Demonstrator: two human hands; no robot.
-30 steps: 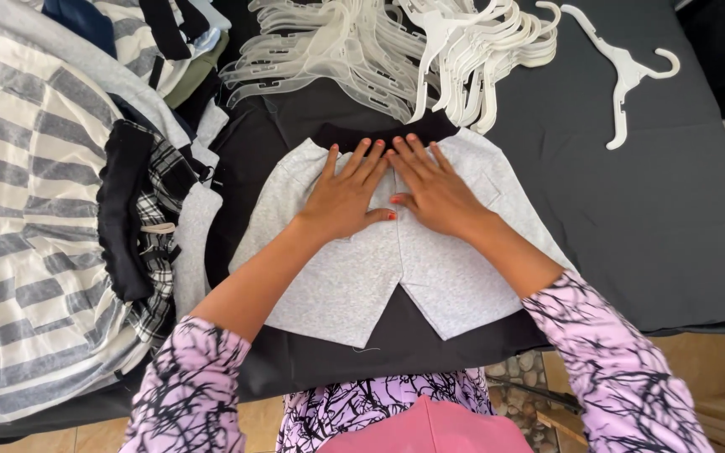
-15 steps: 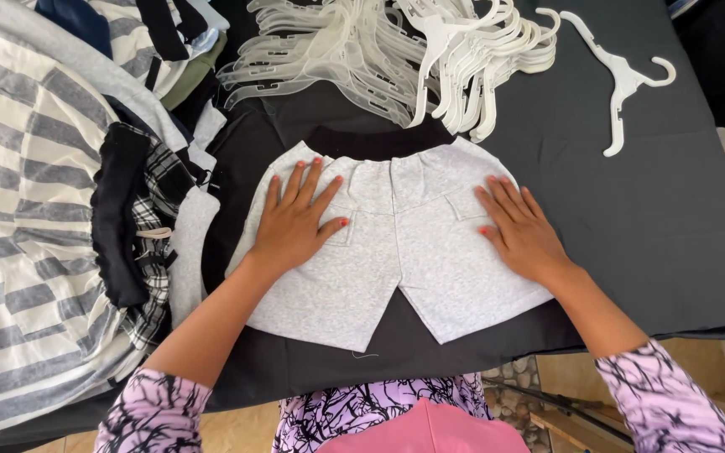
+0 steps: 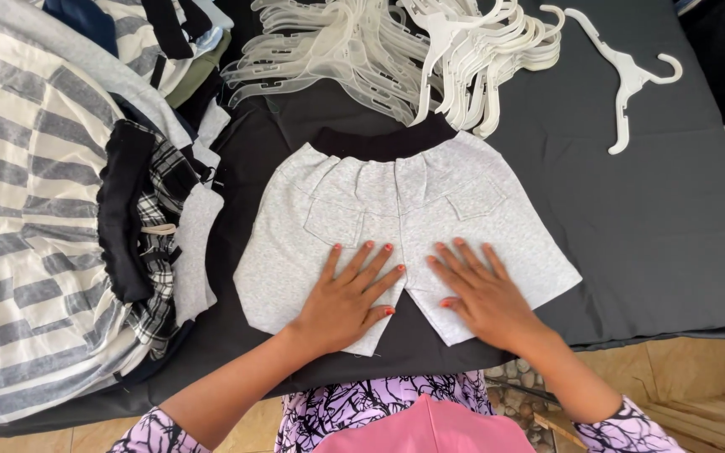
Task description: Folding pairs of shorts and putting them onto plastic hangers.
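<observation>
A pair of light grey shorts with a black waistband and two back pockets lies flat on a dark grey cloth-covered table. My left hand rests palm down on the left leg of the shorts, fingers spread. On the right leg, near the inner hem, my right hand presses flat with fingers apart. The two hands lie side by side, close to the crotch seam. Neither hand holds anything.
A heap of white and clear plastic hangers lies behind the shorts, and a single white hanger to the right. A pile of striped, checked and black clothes covers the table's left side. The table's front edge is just below my hands.
Both hands have slid from the outer sides of the shorts down and inward to the leg hems near the middle. The shorts stay flat in place.
</observation>
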